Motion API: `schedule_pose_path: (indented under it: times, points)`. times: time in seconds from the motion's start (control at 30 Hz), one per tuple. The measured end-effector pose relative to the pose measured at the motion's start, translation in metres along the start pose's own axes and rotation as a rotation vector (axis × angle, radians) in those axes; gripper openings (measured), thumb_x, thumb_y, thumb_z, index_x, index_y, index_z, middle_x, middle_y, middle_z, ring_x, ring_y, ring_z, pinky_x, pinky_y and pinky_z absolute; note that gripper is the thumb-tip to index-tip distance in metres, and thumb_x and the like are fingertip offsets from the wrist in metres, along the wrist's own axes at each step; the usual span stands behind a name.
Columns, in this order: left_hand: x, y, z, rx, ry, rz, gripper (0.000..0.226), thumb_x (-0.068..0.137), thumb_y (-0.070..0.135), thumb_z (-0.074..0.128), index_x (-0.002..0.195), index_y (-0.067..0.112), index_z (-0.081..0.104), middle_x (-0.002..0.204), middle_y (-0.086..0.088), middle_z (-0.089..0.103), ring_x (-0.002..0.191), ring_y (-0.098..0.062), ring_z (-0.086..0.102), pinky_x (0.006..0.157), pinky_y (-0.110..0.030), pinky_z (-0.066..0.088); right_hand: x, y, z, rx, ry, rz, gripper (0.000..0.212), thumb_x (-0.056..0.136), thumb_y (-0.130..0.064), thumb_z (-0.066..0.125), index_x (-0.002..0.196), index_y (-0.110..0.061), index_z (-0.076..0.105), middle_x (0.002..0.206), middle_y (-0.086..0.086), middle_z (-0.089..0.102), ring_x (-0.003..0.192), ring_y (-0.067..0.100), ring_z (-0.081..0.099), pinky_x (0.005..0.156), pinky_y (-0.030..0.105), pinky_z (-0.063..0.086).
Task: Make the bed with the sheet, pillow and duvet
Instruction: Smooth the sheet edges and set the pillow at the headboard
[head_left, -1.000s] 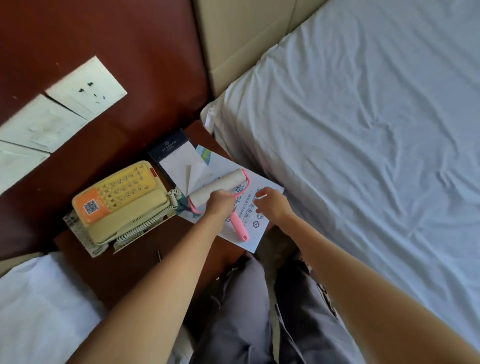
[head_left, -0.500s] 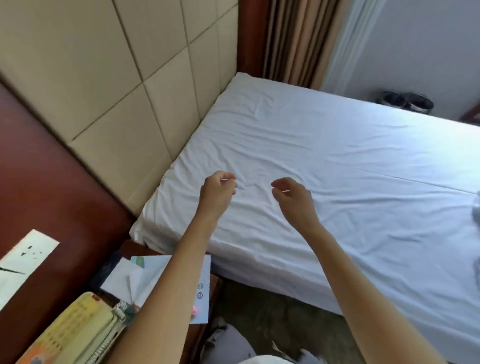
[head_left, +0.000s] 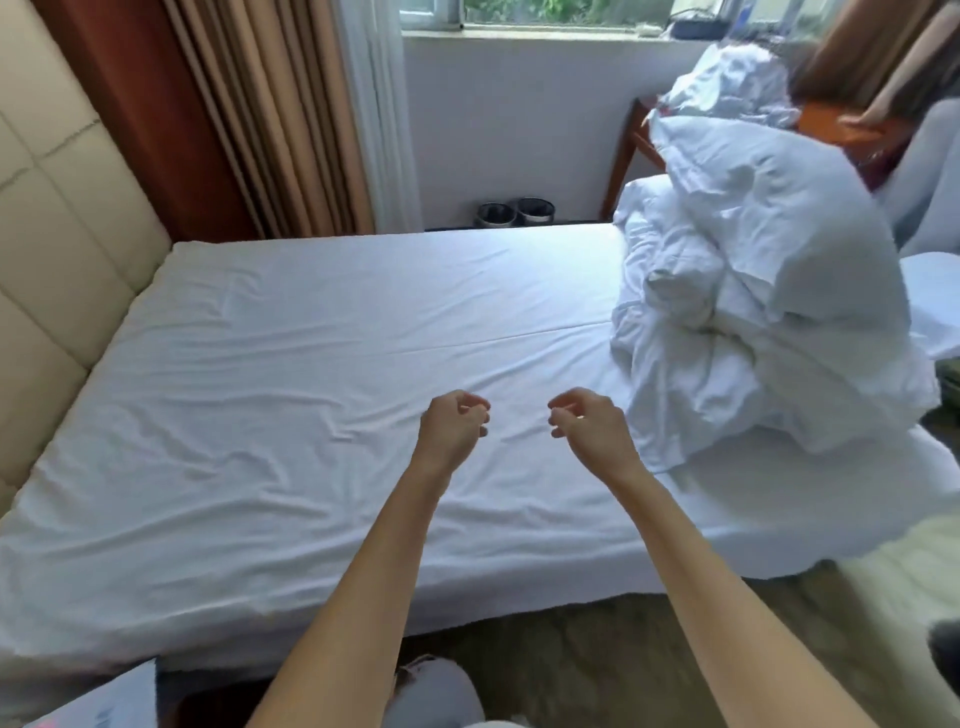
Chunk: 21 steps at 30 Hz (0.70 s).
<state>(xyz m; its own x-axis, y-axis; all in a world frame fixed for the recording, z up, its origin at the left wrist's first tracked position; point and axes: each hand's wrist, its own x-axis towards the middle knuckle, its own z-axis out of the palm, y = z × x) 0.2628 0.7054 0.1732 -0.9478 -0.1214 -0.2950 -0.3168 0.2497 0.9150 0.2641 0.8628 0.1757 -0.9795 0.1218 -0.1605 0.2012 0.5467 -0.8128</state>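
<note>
We see matt, creased cloth on the sheet (head_left: 270, 395), a rumpled cloth duvet (head_left: 753, 312) at two o'clock, and shiny metal bins (head_left: 514, 213) at twelve.

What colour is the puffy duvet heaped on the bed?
The duvet is plain white, best seen in the head view.

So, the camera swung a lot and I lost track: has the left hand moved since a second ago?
Yes. The left hand went from the bedside table next to the headboard out over the sheet, farther from the headboard.
</note>
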Motion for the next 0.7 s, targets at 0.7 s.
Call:
schedule_pose_path:
  times: [0.7]
  points:
    - [0.156,-0.067,0.206,0.337,-0.164,-0.439,0.026,0.09,0.008,0.04,0.104,0.004,0.062,0.108,-0.015,0.062,0.089,-0.026,0.058,0.075,-0.031,0.047,0.183,0.193,-0.05,-0.265,-0.435,0.3,0.026,0.086,-0.002,0.041,0.092,-0.016,0.062,0.094,0.006,0.058,0.093,0.025,0.059,0.073,0.026,0.041]
